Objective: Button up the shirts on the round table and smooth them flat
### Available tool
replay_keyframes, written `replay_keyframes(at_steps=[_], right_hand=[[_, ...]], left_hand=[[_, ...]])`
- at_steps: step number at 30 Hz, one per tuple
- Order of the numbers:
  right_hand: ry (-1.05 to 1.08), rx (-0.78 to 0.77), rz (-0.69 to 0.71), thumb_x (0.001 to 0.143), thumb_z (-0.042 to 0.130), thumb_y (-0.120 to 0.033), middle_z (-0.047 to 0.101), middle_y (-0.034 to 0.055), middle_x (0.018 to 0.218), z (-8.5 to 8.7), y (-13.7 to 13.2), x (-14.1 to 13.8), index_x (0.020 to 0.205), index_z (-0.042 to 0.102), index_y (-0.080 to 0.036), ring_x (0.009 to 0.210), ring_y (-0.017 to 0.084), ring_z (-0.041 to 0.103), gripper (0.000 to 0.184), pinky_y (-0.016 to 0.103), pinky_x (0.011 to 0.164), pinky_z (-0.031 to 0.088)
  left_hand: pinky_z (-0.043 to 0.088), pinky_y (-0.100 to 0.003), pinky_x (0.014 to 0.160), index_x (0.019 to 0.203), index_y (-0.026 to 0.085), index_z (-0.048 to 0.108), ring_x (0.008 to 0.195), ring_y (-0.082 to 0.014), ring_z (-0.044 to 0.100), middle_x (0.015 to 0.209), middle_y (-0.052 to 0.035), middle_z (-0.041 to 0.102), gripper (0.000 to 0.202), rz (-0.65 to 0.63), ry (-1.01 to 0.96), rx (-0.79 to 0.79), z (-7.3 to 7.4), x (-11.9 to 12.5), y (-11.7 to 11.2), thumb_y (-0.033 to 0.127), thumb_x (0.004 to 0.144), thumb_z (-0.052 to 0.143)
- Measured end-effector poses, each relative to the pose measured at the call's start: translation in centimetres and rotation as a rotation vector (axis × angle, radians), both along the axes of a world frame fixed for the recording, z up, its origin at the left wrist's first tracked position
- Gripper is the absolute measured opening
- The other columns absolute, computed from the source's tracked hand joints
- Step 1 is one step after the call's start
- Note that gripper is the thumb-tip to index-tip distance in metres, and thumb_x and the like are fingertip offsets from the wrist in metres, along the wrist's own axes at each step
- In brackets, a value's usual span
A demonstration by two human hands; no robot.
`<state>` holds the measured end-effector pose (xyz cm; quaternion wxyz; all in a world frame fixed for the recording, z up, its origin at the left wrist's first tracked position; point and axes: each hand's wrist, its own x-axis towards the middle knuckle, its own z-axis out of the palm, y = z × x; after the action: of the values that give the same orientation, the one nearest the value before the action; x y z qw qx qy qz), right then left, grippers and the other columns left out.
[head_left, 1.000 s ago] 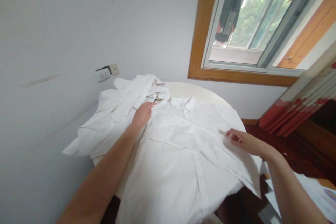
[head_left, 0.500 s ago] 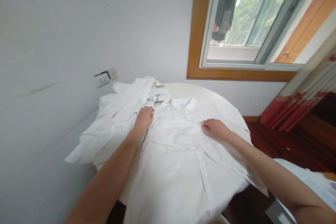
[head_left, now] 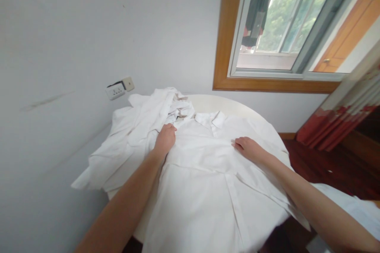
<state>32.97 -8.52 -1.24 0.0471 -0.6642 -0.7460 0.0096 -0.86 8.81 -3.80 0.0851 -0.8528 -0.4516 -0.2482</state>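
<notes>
A white collared shirt [head_left: 204, 193] lies spread over the table, its collar toward the window and its lower part hanging over the near edge. My left hand [head_left: 166, 138] is closed with its fingers pinching the cloth at the shirt's left side. On the other side, my right hand [head_left: 247, 148] also pinches the fabric, thumb against fingers. A slightly raised ridge of cloth runs between the two hands. Beside my left hand lies a rumpled heap of white garments [head_left: 130, 134].
The round white table [head_left: 228, 102] stands against a grey-white wall with a socket [head_left: 115, 91]. A wood-framed window [head_left: 219, 59] is above its far right, and a red and cream curtain [head_left: 323, 126] hangs at right. White cloth [head_left: 350, 205] lies at lower right.
Both hands have come slightly toward me, and the right one a little to the right, with the cloth in their fingers. The view has shifted slightly.
</notes>
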Motion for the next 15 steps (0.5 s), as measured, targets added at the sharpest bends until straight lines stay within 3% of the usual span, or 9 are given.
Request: replay_keyframes(at_steps=[6, 10, 15], right_hand=[[-0.053, 0.062, 0.023, 0.097, 0.033, -0.037, 0.064, 0.0094, 0.091, -1.0, 0.0, 0.4, 0.093, 0.06, -0.016, 0.09, 0.02, 0.057, 0.035, 0.029, 0.082, 0.037], [-0.072, 0.117, 0.075, 0.096, 0.035, -0.044, 0.063, 0.0101, 0.095, -1.5, -0.4, 0.8, 0.1, 0.059, -0.015, 0.093, 0.022, 0.056, 0.037, 0.031, 0.083, 0.037], [-0.085, 0.25, 0.1, 0.093, 0.039, -0.047, 0.06, 0.0112, 0.097, -1.9, -1.6, 0.8, 0.105, 0.057, -0.014, 0.091, 0.023, 0.053, 0.039, 0.034, 0.081, 0.037]], left_hand=[[0.044, -0.039, 0.092, 0.088, 0.013, 0.066, 0.097, -0.0263, 0.055, 0.094, -0.0131, 0.062, 0.023, 0.011, 0.143, 0.002, 1.4, 1.6, -1.8, 0.018, 0.083, 0.044], [0.038, -0.04, 0.1, 0.104, 0.005, 0.063, 0.109, -0.0273, 0.054, 0.11, -0.0193, 0.063, 0.041, 0.059, 0.236, -0.055, 0.1, 2.7, -2.8, 0.033, 0.091, 0.036], [0.027, -0.044, 0.108, 0.136, 0.01, 0.043, 0.134, -0.0299, 0.034, 0.143, -0.0186, 0.04, 0.064, 0.112, 0.241, -0.137, -1.6, 2.9, -3.1, 0.054, 0.091, 0.03]])
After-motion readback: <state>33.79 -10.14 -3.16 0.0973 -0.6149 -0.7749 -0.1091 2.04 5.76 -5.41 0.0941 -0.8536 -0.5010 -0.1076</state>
